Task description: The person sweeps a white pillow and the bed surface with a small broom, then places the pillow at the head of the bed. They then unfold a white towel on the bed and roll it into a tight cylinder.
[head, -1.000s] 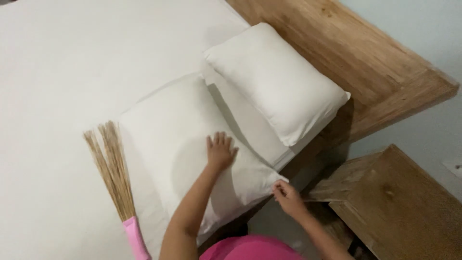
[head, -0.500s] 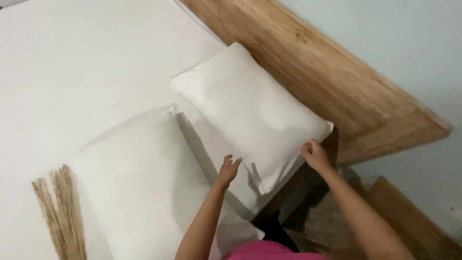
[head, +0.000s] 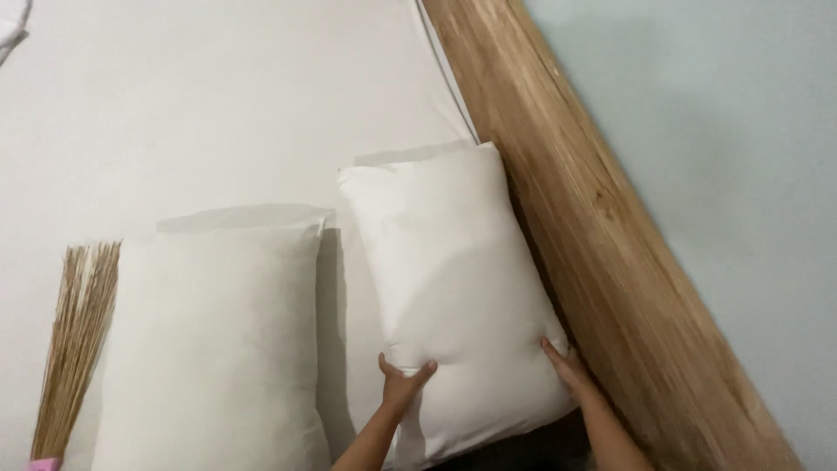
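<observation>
Your left hand (head: 403,381) and right hand (head: 565,366) clasp the right pillow's (head: 453,288) lower corners, fingers clenched, bracing it against the wooden headboard (head: 610,262).

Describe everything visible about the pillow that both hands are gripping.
The pillow is a plump white rectangle in a plain fabric case, smooth with slight creases. It lies lengthwise on the white bed sheet, its right side against the wooden headboard. The left hand pinches its near edge, the right hand holds its near right corner. A second white pillow lies to its left, apart.
</observation>
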